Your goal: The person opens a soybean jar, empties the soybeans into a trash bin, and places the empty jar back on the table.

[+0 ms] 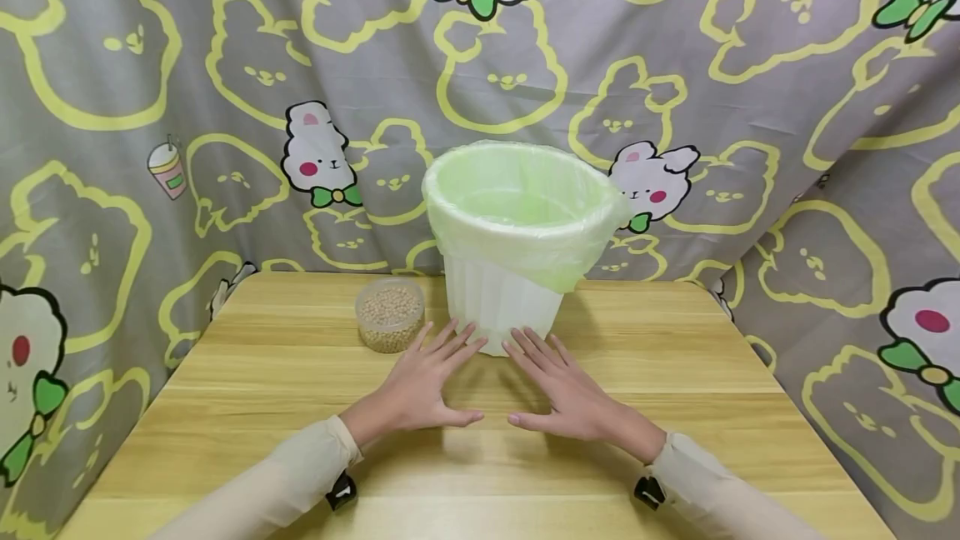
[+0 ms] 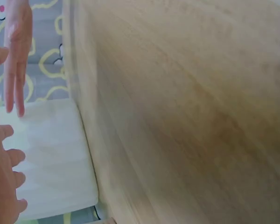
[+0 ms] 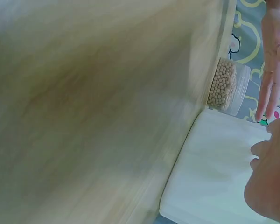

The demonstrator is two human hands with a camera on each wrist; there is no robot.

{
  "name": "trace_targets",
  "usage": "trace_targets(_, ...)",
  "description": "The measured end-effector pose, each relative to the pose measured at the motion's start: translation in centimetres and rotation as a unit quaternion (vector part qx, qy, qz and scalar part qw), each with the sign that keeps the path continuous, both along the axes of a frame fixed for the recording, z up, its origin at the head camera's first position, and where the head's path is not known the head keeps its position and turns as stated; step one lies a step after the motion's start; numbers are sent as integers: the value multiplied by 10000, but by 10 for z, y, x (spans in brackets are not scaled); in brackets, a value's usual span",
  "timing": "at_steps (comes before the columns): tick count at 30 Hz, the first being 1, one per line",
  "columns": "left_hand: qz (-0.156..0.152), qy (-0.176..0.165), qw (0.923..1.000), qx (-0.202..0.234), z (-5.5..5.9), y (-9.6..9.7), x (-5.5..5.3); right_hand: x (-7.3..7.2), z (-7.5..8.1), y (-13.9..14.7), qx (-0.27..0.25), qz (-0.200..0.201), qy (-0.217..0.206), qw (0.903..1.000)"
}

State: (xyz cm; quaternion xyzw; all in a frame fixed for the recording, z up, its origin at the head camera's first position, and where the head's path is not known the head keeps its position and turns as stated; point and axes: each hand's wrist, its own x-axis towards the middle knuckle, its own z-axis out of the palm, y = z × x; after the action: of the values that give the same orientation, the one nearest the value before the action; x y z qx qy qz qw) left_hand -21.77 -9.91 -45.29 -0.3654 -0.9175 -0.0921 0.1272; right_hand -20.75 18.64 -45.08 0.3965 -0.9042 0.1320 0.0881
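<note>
A white trash bin stands toward the back of the table, lined with a pale green plastic bag folded over its rim. In front of its base, my left hand is held with fingers straight and spread, holding nothing. My right hand mirrors it on the other side, fingers also straight and spread, with nothing in its grasp. Just left of the bin sits a clear round container filled with small beige, bean-like pieces. Both wrist views show the bin's white side beyond the fingers.
The wooden table carries the bin and the container. Behind and at both sides hangs a grey curtain with cartoon animal prints, close to the table's back edge. Small black devices are strapped at the wrists.
</note>
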Motion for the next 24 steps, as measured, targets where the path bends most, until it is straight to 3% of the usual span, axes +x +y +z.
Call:
trace_targets(5, -43, 39, 9995, 315, 6, -6, -3, 3, 3, -4, -225, 98, -37, 9997)
trace_targets(9, -69, 132, 9963, 847, 15, -13, -9, 4, 6, -13, -597, 163, -234, 9978)
trace_targets(13, -136, 134, 9869, 1603, 26, -24, -19, 4, 11, -29, -1093, 62, -891, 9900)
trace_targets(15, -199, 135, 9788, 2032, 30, -31, -26, 2, 14, -40, -1414, 10, -1417, 9798)
trace_targets(19, -253, -85, 9589, 2824, 33, -49, -39, -7, 17, -63, -1979, -39, -2395, 9505)
trace_targets(24, 173, -879, 9433, 3195, 34, -76, -52, -24, 17, -92, -2485, 67, -3197, 9143)
